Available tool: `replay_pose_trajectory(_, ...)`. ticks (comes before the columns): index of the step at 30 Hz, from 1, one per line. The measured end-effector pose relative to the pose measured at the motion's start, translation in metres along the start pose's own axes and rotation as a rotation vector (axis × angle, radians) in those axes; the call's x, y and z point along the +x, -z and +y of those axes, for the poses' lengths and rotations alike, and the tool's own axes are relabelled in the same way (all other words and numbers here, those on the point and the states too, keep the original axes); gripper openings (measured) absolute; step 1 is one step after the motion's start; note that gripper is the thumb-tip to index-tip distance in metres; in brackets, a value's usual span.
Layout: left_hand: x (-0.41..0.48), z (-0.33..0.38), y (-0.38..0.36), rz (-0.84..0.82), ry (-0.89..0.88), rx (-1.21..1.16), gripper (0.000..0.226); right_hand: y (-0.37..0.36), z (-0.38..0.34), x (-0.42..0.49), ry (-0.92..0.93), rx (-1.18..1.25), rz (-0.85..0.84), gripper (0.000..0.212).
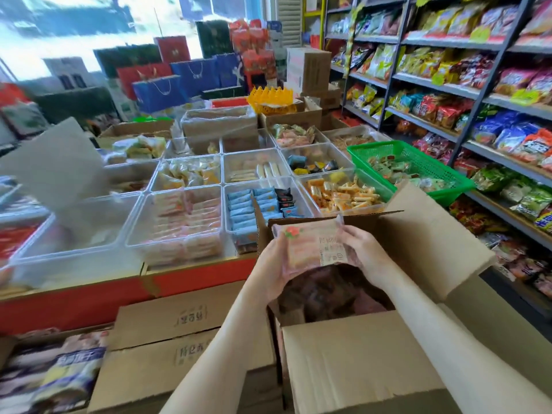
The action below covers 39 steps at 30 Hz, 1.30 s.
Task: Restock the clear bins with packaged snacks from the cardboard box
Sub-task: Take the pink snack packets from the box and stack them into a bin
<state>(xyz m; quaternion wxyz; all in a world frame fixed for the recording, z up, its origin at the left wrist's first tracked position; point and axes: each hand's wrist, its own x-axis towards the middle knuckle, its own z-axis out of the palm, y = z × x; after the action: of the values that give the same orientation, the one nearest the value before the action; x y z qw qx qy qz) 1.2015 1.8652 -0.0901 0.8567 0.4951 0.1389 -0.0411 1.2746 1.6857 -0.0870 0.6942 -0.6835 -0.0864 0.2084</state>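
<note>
The left hand (276,264) and right hand (363,252) are gripping one pink snack pack (307,246) by its ends, fingers curling round each edge, just above the open cardboard box (358,354). Its white label is showing print too blurred to read. Clear bins (179,222) are sitting on the red-fronted counter (74,303) beyond.

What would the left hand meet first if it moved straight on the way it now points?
Probably the far wall of the cardboard box, just beyond the left hand gripping the pink packet. If the hand clears it, the clear bin of blue packets comes next; depth is hard to judge.
</note>
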Motion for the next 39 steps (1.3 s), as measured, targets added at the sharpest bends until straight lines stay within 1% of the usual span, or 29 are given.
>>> replay_pose_trajectory(3,-0.005,0.021,0.033,0.11,-0.095,-0.044,0.045,-0.039,-0.009,0.019,0.039,0.031,-0.035,0.024)
replay_pose_trajectory(7,-0.003,0.052,0.085,0.24,-0.181,-0.123,0.035,-0.104,-0.023,0.049,0.117,-0.051,-0.117,0.023)
replay_pose_trajectory(9,0.0,0.073,0.115,0.297,-0.21,-0.142,0.034,-0.141,-0.03,0.07,0.173,-0.103,-0.114,0.022)
replay_pose_trajectory(11,0.005,0.093,0.149,0.365,-0.209,-0.091,0.03,-0.178,-0.038,0.098,0.244,-0.201,-0.076,0.024)
replay_pose_trajectory(12,0.01,0.102,0.168,0.429,-0.208,0.014,0.029,-0.196,-0.042,0.112,0.275,-0.275,-0.062,0.025)
replay_pose_trajectory(13,0.015,0.111,0.188,0.511,-0.219,0.195,0.027,-0.212,-0.046,0.127,0.303,-0.36,-0.056,0.026)
replay_pose_trajectory(14,0.02,0.119,0.208,0.609,-0.253,0.428,0.028,-0.228,-0.05,0.141,0.332,-0.471,-0.052,0.026)
replay_pose_trajectory(15,0.022,0.13,0.225,0.707,-0.318,0.652,0.034,-0.242,-0.054,0.153,0.373,-0.605,-0.066,0.027)
replay_pose_trajectory(16,0.025,0.14,0.24,0.76,-0.434,0.818,0.042,-0.257,-0.058,0.164,0.414,-0.749,-0.114,0.026)
replay_pose_trajectory(17,0.027,0.15,0.251,0.757,-0.573,0.952,0.046,-0.271,-0.06,0.172,0.449,-0.881,-0.191,0.025)
replay_pose_trajectory(18,0.03,0.16,0.26,0.711,-0.685,1.083,0.045,-0.286,-0.062,0.179,0.47,-0.998,-0.272,0.025)
replay_pose_trajectory(19,0.035,0.17,0.266,0.626,-0.749,1.211,0.041,-0.301,-0.064,0.184,0.482,-1.096,-0.336,0.027)
replay_pose_trajectory(20,0.041,0.178,0.273,0.525,-0.73,1.328,0.037,-0.315,-0.064,0.189,0.497,-1.172,-0.372,0.03)
replay_pose_trajectory(22,0.052,0.191,0.283,0.377,-0.534,1.46,0.032,-0.335,-0.063,0.199,0.548,-1.28,-0.368,0.032)
replay_pose_trajectory(24,0.064,0.196,0.295,0.351,-0.388,1.499,0.027,-0.345,-0.061,0.211,0.563,-1.338,-0.357,0.029)
replay_pose_trajectory(25,0.068,0.197,0.3,0.366,-0.371,1.494,0.025,-0.347,-0.059,0.217,0.544,-1.316,-0.358,0.026)
replay_pose_trajectory(26,0.073,0.196,0.305,0.399,-0.372,1.465,0.023,-0.346,-0.056,0.224,0.503,-1.242,-0.357,0.022)
replay_pose_trajectory(28,0.081,0.193,0.315,0.518,-0.366,1.323,0.02,-0.341,-0.05,0.238,0.425,-0.995,-0.292,0.015)
replay_pose_trajectory(30,0.086,0.194,0.325,0.633,-0.327,1.005,0.02,-0.331,-0.044,0.25,0.325,-0.741,-0.194,0.026)
replay_pose_trajectory(32,0.088,0.197,0.333,0.7,-0.295,0.657,0.024,-0.324,-0.032,0.259,0.142,-0.565,-0.185,0.032)
replay_pose_trajectory(33,0.088,0.2,0.335,0.724,-0.28,0.506,0.026,-0.323,-0.024,0.264,0.068,-0.522,-0.212,0.034)
replay_pose_trajectory(35,0.091,0.208,0.339,0.742,-0.278,0.285,0.027,-0.327,-0.009,0.276,0.002,-0.479,-0.251,0.034)
replay_pose_trajectory(37,0.098,0.214,0.346,0.749,-0.262,0.175,0.027,-0.341,-0.002,0.289,0.008,-0.404,-0.244,0.02)
replay_pose_trajectory(39,0.111,0.215,0.359,0.745,-0.236,0.132,0.026,-0.358,0.0,0.305,0.027,-0.343,-0.205,0.013)
